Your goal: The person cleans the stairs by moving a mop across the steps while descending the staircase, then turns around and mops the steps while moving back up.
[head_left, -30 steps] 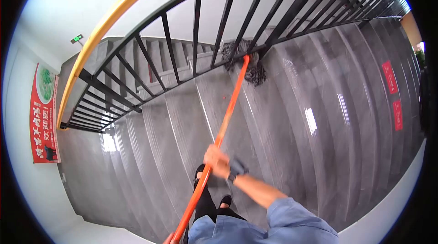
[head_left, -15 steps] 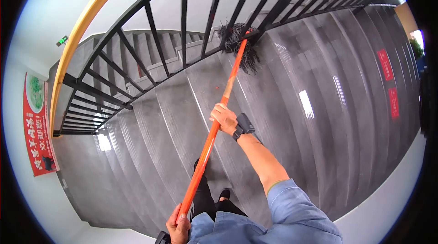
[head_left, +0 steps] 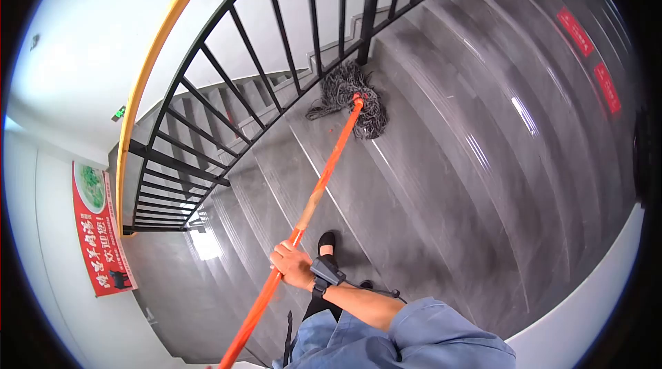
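Observation:
My right hand (head_left: 292,265) is closed around the orange pole of a mop (head_left: 336,156), with a dark device strapped at the wrist. The mop's dark grey stringy head (head_left: 369,108) lies spread on a stair tread, close to the foot of the black railing. From there the pole slants down toward the lower left and leaves the picture at the bottom edge. My left hand is out of the picture.
Curved grey stairs (head_left: 441,183) surround my feet, one in a black shoe (head_left: 327,240). A black railing (head_left: 238,117) with a yellow handrail (head_left: 153,48) runs along the left. Red stickers (head_left: 574,31) mark steps at upper right. A red banner (head_left: 103,248) hangs on the left wall.
The mop head has come away from the railing bars, nearer to me onto the tread. My right hand has moved down and left with the pole. My left hand has left the view.

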The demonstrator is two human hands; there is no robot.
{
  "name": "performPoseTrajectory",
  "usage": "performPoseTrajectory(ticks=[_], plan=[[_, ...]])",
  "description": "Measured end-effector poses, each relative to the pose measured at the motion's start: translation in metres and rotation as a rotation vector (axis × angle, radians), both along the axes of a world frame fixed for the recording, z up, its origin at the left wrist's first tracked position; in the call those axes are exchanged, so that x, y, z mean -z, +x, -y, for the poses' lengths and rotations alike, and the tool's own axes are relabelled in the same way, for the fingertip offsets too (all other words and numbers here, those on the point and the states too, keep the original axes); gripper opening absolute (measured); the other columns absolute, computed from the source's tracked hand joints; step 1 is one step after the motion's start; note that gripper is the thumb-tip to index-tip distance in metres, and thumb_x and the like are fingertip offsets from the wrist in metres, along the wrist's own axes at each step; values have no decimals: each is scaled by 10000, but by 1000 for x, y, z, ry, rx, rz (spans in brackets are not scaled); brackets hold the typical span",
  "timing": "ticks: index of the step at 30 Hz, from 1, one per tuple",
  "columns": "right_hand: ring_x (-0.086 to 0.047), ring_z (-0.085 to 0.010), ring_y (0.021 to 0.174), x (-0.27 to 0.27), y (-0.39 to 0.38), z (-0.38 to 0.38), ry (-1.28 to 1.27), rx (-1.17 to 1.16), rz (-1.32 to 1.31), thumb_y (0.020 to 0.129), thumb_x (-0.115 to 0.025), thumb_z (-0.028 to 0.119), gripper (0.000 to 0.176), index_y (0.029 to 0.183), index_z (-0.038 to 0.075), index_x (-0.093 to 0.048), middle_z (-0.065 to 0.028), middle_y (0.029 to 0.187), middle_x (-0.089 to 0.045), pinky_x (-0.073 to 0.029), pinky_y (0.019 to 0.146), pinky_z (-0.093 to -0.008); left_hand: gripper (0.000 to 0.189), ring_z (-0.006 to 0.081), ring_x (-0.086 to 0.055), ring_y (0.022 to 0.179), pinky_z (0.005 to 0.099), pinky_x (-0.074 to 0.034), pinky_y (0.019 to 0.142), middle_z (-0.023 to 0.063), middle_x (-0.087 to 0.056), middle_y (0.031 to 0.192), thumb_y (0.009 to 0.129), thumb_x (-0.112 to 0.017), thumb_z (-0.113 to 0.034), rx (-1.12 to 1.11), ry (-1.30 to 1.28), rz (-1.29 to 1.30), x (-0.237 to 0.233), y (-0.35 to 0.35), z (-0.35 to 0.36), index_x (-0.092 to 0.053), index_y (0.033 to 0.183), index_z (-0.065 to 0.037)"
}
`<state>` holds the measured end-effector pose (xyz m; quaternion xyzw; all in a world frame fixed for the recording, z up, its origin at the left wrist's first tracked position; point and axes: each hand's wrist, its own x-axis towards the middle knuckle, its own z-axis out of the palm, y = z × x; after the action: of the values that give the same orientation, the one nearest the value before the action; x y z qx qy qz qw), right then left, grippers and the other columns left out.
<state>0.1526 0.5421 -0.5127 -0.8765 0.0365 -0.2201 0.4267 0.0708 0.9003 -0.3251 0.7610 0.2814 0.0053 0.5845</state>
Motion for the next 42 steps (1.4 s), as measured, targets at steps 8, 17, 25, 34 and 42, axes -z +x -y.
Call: performPoseTrajectory(ticks=[8, 17, 25, 34, 42], plan=[[-504, -251, 870, -87, -113, -51, 129, 143, -66, 656, -666, 76, 242, 796, 73, -469, -63, 841, -481, -487, 596, -347, 308, 184, -483, 560, 255, -404, 485, 58, -493, 653, 798, -495, -97, 1, 113, 794, -120, 42, 15, -625, 994, 101], [-510, -285, 818, -90, -289, -22, 179, 743, -118, 655, -672, 92, 240, 843, 65, -526, -90, 819, -506, -477, 634, -373, 361, 98, -391, 544, 247, -361, 556, -1, -367, 578, 902, -476, -244, 610, -618, 442, -105, 124, 176, -501, 1157, 11], [-539, -338, 820, 62, -587, 70, -175, 1260, -359, 569, -638, -17, 238, 776, 58, -549, -124, 776, -556, -439, 690, -444, 241, 89, -340, 420, 261, -347, 601, -35, -345, 451, 895, -414, -254, 1453, -1078, -392, 55, -117, 405, -436, 703, -110], [-596, -284, 694, 133, -528, 87, -360, 1301, -661, 684, -712, 203, 206, 621, 74, -566, -93, 684, -590, -436, 646, -440, 274, 111, -317, 407, 293, -337, 597, -13, -342, 443, 930, -372, -219, 1501, -1154, -311, 123, -10, 378, -444, 695, -98], [-565, -263, 740, 86, -247, 15, -313, 969, -511, 695, -675, 223, 163, 643, 95, -589, -67, 697, -574, -362, 715, -463, 332, 65, -268, 373, 237, -272, 540, -43, -308, 436, 962, -403, -265, 1153, -1126, 75, 61, 216, 172, -394, 660, -129]])
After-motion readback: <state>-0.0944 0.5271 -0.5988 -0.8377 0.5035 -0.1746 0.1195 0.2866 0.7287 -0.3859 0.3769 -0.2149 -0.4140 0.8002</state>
